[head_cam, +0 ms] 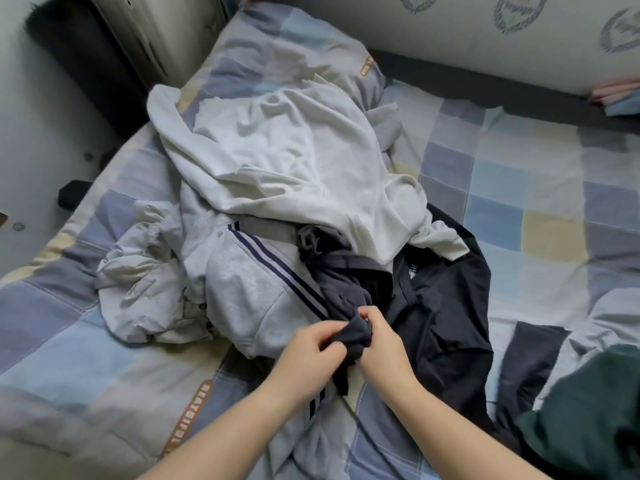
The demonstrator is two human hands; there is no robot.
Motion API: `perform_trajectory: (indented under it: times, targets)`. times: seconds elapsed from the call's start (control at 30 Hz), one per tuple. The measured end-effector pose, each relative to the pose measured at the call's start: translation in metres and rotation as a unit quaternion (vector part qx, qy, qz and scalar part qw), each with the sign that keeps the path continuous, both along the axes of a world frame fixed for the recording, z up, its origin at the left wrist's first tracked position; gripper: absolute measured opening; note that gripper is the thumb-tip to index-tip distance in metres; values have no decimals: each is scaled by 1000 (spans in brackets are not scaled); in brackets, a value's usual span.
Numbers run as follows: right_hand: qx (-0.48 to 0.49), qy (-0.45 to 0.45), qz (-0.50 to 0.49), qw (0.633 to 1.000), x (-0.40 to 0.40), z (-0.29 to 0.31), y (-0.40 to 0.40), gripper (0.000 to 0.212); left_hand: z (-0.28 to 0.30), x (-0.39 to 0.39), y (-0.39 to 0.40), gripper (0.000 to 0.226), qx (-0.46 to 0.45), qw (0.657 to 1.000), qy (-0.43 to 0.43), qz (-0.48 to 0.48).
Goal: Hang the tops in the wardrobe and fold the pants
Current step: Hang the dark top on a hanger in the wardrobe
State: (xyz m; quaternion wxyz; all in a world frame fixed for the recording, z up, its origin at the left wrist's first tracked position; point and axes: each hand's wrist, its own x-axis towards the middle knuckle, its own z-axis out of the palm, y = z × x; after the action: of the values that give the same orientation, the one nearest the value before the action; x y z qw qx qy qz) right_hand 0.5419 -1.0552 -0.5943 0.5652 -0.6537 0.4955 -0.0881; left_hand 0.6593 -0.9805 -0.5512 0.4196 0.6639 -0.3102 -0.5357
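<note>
Both hands, left hand and right hand, pinch a dark grey garment on the bed. The garment's long axis runs from 11 to 5 o'clock. A white top lies at 12 o'clock.

The orange label on the checked quilt seems to read "BEAUTIFUL"; other labels are illegible.

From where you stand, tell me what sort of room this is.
Most likely a bedroom: a bed with a checked sheet, a matching pillow and a padded headboard.
</note>
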Motion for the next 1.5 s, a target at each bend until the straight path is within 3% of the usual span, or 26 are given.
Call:
perform_trajectory:
  times: [0.13, 0.23, 0.37, 0.47, 0.6, 0.73, 0.83, 0.97, 1.07, 1.13, 1.27, 1.37, 1.5]
  targets:
    - [65, -34, -24, 997, -32, 55, 36, 35, 46, -10, 38, 43, -5, 1000, 1, -13]
    - [73, -74, -54, 993, -49, 104, 56, 21, 81, -11, 54, 39, -26, 996, 44, 71]
    - [89, -165, -149, 971, -51, 178, 68, 18, 124, -2, 58, 42, -53, 985, 88, 138]
    - [111, -258, -179, 943, -41, 238, 69, 24, 163, 4, 61, 28, -102, 981, 94, 137]
    - [113, -312, -182, 926, -44, 311, 79, 30, 208, 5, 76, 13, -153, 982, 37, 100]
    - [34, -287, -189, 938, -57, 364, 103, 28, 254, 26, 89, 23, -230, 971, -37, 45]
    - [-82, -217, -190, 954, -61, 395, 129, 29, 290, 51, 93, 24, -300, 939, -162, -54]
    - [-214, -141, -215, 942, -49, 441, 175, 33, 346, 93, 102, 4, -401, 845, -300, -185]
    - [-266, -141, -249, 920, -37, 472, 204, 29, 373, 116, 101, 31, -450, 742, -396, -299]
    - [-293, -143, -284, 901, -35, 487, 220, 24, 382, 121, 99, 32, -444, 703, -447, -329]
    - [-307, -165, -392, 852, -50, 506, 259, 25, 384, 126, 103, 32, -371, 695, -498, -363]
    - [-319, -181, -477, 799, -75, 513, 289, 30, 374, 122, 111, 39, -329, 666, -554, -376]
    - [-321, -172, -556, 747, -109, 508, 339, 34, 364, 99, 122, 36, -294, 682, -522, -420]
